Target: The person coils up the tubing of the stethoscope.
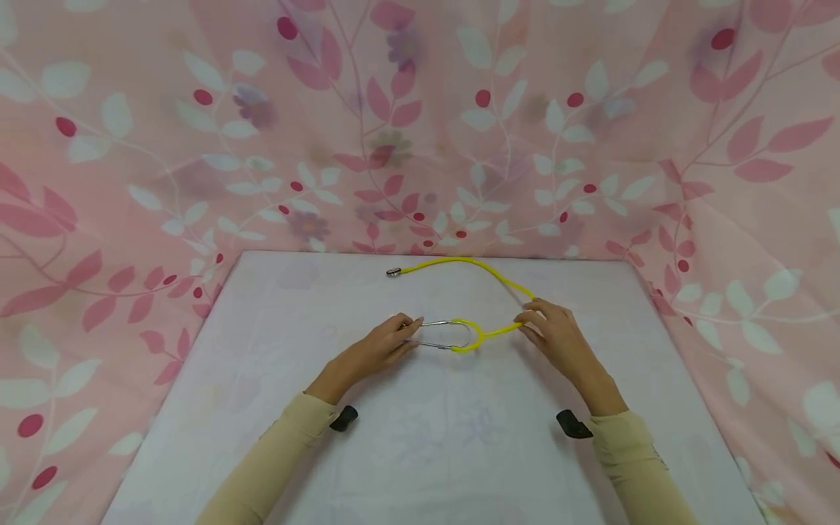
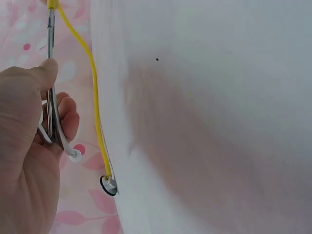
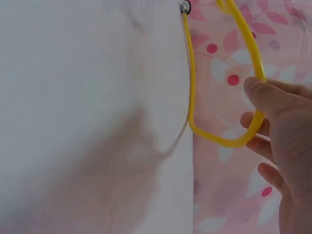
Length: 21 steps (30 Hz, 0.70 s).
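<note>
A stethoscope with yellow tubing [image 1: 462,259] and metal ear tubes [image 1: 434,345] is held between both hands above the white table. My left hand [image 1: 380,344] grips the two ear tubes near their ends; in the left wrist view a white eartip [image 2: 75,155] sticks out below the fingers. My right hand [image 1: 558,339] pinches the yellow tube just past its Y-shaped fork, thumb against fingers, as the right wrist view shows. From there the tube curves back to the round metal chest piece [image 1: 393,273], which lies near the table's far edge.
The white-covered table [image 1: 420,467] stands against pink leaf-patterned cloth [image 1: 420,131] at the back and sides. A black wrist device [image 1: 344,418] sits by the left cuff, and another black device [image 1: 574,424] by the right cuff.
</note>
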Each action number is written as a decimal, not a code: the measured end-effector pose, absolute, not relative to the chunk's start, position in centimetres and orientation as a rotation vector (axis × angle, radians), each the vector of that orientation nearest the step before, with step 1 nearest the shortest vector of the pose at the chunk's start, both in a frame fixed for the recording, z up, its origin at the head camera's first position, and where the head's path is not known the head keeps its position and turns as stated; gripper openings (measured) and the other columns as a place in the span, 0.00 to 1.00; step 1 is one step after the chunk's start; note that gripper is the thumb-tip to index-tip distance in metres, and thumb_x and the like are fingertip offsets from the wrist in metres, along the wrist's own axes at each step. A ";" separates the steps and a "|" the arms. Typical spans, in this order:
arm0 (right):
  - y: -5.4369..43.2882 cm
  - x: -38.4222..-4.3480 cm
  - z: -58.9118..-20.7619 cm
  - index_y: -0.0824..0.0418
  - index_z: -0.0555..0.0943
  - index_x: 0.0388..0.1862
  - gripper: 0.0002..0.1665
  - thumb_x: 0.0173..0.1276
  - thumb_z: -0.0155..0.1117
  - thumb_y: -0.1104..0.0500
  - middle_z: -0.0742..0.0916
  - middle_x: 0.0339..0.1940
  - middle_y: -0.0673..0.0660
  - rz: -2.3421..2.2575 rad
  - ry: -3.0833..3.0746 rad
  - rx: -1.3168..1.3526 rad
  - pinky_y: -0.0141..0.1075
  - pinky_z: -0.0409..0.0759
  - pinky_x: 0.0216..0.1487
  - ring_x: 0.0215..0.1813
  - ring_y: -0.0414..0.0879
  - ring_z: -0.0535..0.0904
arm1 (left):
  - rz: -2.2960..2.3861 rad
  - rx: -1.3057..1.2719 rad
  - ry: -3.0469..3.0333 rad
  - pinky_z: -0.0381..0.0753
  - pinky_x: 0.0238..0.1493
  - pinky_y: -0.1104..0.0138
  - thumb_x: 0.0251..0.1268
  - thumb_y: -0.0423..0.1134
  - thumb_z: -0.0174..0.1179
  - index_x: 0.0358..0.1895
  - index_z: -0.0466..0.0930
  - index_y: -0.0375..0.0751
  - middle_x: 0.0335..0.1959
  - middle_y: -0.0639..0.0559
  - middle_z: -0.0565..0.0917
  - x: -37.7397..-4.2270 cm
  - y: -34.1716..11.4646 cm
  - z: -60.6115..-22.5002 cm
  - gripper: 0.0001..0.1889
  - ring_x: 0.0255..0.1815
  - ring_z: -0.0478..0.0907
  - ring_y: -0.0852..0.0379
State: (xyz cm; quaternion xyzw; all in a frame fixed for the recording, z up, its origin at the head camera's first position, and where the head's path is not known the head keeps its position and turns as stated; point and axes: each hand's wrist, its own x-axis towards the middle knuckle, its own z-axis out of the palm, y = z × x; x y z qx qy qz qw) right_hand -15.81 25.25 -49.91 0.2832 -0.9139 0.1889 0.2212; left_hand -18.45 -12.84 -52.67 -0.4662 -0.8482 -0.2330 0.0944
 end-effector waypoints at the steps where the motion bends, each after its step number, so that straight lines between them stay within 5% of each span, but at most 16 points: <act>1: 25.2 -16.0 -49.6 0.59 0.83 0.42 0.18 0.52 0.78 0.64 0.87 0.44 0.57 0.547 -2.510 0.775 0.56 0.71 0.56 0.51 0.57 0.82 | -0.684 -1.374 -2.507 0.79 0.44 0.67 0.69 0.36 0.61 0.68 0.69 0.32 0.48 0.44 0.79 -18.4 -12.9 -52.5 0.27 0.42 0.76 0.57; 12: 20.9 -18.6 -47.3 0.62 0.87 0.44 0.22 0.47 0.78 0.71 0.90 0.39 0.57 1.186 -2.261 0.870 0.30 0.75 0.55 0.44 0.51 0.85 | -0.776 -1.421 -2.390 0.80 0.42 0.71 0.64 0.36 0.65 0.67 0.71 0.30 0.44 0.45 0.82 -16.6 -11.9 -51.0 0.29 0.40 0.81 0.55; 21: 15.5 -18.5 -47.5 0.71 0.82 0.39 0.09 0.62 0.70 0.66 0.87 0.36 0.63 1.876 -2.429 0.732 0.32 0.84 0.40 0.36 0.43 0.85 | -0.832 -1.411 -2.419 0.80 0.43 0.75 0.65 0.38 0.65 0.71 0.65 0.34 0.45 0.48 0.82 -15.5 -10.8 -48.6 0.33 0.42 0.80 0.58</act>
